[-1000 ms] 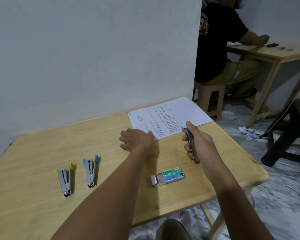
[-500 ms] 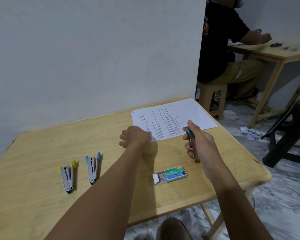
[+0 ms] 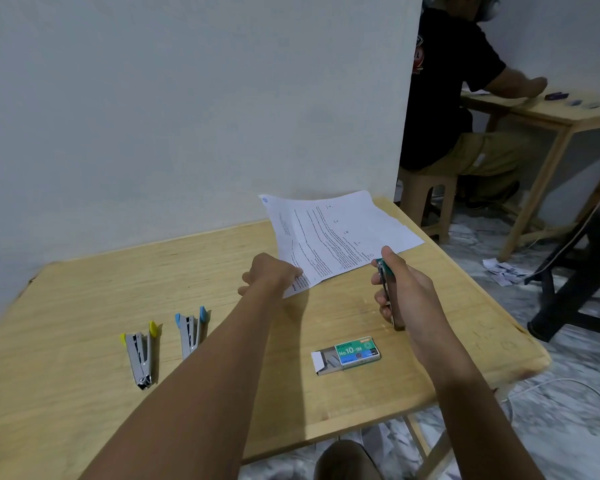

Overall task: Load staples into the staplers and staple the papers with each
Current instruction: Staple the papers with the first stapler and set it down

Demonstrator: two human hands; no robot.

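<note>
My left hand pinches the near left corner of the printed papers and holds that side lifted off the wooden table. My right hand grips a green-tipped stapler just right of the papers' near edge. A yellow-tipped stapler and a blue-tipped stapler lie side by side at the left of the table. An open green staple box lies near the front edge, between my forearms.
A white wall stands behind the table. At the right, another person sits on a plastic stool at a second wooden table. A black chair and paper scraps are on the floor.
My left hand has lifted the papers' near left corner, so the sheets now tilt up from the table. My right hand still holds the green stapler in about the same place.
</note>
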